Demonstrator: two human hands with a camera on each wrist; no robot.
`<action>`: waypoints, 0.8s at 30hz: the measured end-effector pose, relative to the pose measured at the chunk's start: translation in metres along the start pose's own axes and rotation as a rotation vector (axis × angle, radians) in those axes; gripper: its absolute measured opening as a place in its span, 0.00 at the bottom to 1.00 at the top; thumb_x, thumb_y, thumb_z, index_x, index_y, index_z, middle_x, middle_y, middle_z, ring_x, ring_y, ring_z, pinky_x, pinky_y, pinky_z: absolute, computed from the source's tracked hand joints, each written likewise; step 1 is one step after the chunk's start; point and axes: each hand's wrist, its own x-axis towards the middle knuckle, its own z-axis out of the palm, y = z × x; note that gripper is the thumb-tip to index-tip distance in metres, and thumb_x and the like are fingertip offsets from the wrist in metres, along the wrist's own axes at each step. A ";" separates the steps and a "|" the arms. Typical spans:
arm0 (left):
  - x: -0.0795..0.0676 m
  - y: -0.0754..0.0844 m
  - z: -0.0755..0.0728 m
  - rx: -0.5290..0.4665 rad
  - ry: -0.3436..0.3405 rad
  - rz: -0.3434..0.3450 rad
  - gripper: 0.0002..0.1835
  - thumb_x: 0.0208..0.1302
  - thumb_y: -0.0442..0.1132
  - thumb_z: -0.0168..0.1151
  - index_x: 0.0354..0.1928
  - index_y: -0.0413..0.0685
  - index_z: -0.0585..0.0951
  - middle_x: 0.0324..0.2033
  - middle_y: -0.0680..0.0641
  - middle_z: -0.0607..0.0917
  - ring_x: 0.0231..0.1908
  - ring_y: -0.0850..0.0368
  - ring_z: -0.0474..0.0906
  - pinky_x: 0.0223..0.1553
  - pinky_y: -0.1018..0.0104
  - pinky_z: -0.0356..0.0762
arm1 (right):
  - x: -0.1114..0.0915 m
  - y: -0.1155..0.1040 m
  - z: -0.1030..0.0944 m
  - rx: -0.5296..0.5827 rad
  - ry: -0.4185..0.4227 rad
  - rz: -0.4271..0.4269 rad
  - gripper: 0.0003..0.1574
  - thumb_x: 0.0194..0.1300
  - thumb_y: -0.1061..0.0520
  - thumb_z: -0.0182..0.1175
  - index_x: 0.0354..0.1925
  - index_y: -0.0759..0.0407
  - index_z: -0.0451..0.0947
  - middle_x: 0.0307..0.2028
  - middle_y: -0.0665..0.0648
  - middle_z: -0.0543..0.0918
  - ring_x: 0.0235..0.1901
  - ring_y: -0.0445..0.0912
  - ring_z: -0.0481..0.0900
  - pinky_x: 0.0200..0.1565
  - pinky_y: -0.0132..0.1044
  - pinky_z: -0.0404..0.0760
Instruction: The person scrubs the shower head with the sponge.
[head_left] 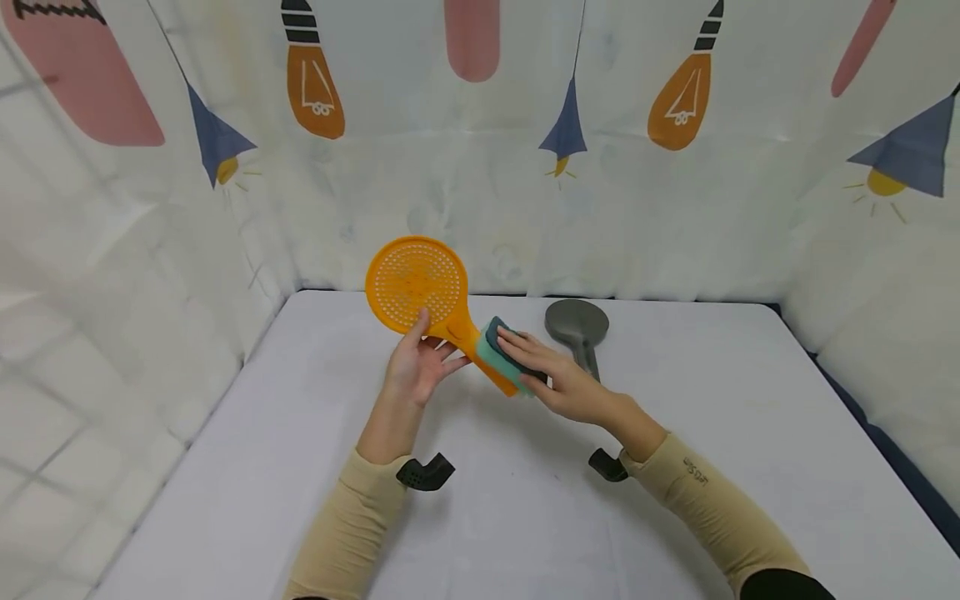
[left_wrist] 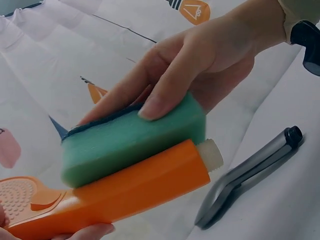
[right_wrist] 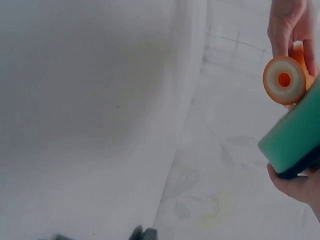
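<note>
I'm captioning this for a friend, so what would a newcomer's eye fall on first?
Probably the bright orange shower head, held by the left hand near the middle of the head view. Next, the green sponge that the right hand holds against its handle. Then the gray shower head lying on the white table, to the right of the orange one.

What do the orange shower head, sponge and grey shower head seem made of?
Orange shower head: likely hard plastic, satin; even colour, crisp moulded edges.
Sponge: probably matte foam; rounded edges, dark backing.
Grey shower head: plastic or coated metal; its soft sheen leaves that open.
</note>
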 end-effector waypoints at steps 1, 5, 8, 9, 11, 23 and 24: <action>0.000 -0.001 0.000 0.017 -0.014 -0.001 0.26 0.83 0.51 0.45 0.74 0.49 0.60 0.55 0.41 0.75 0.55 0.41 0.76 0.61 0.28 0.63 | 0.003 -0.001 0.003 -0.020 0.018 0.011 0.36 0.74 0.69 0.56 0.77 0.66 0.60 0.77 0.63 0.59 0.76 0.64 0.52 0.74 0.55 0.52; -0.002 -0.007 0.003 0.061 -0.039 0.005 0.25 0.83 0.50 0.44 0.74 0.48 0.62 0.52 0.43 0.78 0.50 0.45 0.81 0.57 0.32 0.71 | 0.017 -0.007 0.010 -0.151 0.075 -0.024 0.35 0.72 0.71 0.57 0.74 0.70 0.62 0.76 0.67 0.60 0.76 0.67 0.51 0.73 0.60 0.54; -0.002 -0.009 0.004 0.064 -0.015 0.017 0.24 0.84 0.49 0.44 0.74 0.48 0.63 0.52 0.44 0.79 0.48 0.47 0.83 0.52 0.39 0.80 | 0.021 -0.014 0.015 -0.335 0.082 -0.088 0.34 0.69 0.71 0.62 0.71 0.71 0.67 0.73 0.70 0.63 0.73 0.74 0.53 0.67 0.67 0.62; -0.002 -0.009 0.005 0.056 -0.001 0.022 0.24 0.83 0.49 0.44 0.73 0.47 0.64 0.52 0.44 0.79 0.47 0.48 0.83 0.50 0.41 0.82 | 0.021 -0.015 0.016 -0.408 0.083 -0.116 0.34 0.68 0.70 0.64 0.70 0.70 0.69 0.73 0.69 0.65 0.71 0.76 0.55 0.65 0.67 0.66; -0.002 -0.008 0.005 0.046 0.020 0.036 0.23 0.83 0.49 0.45 0.71 0.47 0.65 0.52 0.44 0.78 0.45 0.49 0.83 0.46 0.48 0.84 | 0.021 -0.018 0.018 -0.548 0.073 -0.162 0.35 0.65 0.69 0.68 0.69 0.66 0.73 0.72 0.67 0.68 0.70 0.78 0.58 0.60 0.66 0.71; -0.002 0.002 0.000 -0.011 0.138 0.082 0.28 0.81 0.52 0.50 0.75 0.50 0.62 0.58 0.40 0.74 0.56 0.40 0.77 0.60 0.34 0.70 | 0.007 -0.024 -0.007 -0.617 -0.153 -0.236 0.39 0.60 0.69 0.71 0.69 0.54 0.77 0.71 0.55 0.72 0.72 0.69 0.61 0.65 0.65 0.66; -0.002 0.002 -0.001 -0.011 0.137 0.086 0.28 0.81 0.52 0.50 0.75 0.51 0.62 0.57 0.40 0.74 0.56 0.40 0.78 0.59 0.35 0.71 | 0.007 -0.023 -0.010 -0.589 -0.156 -0.231 0.39 0.61 0.70 0.70 0.69 0.54 0.77 0.71 0.56 0.73 0.72 0.69 0.60 0.66 0.65 0.65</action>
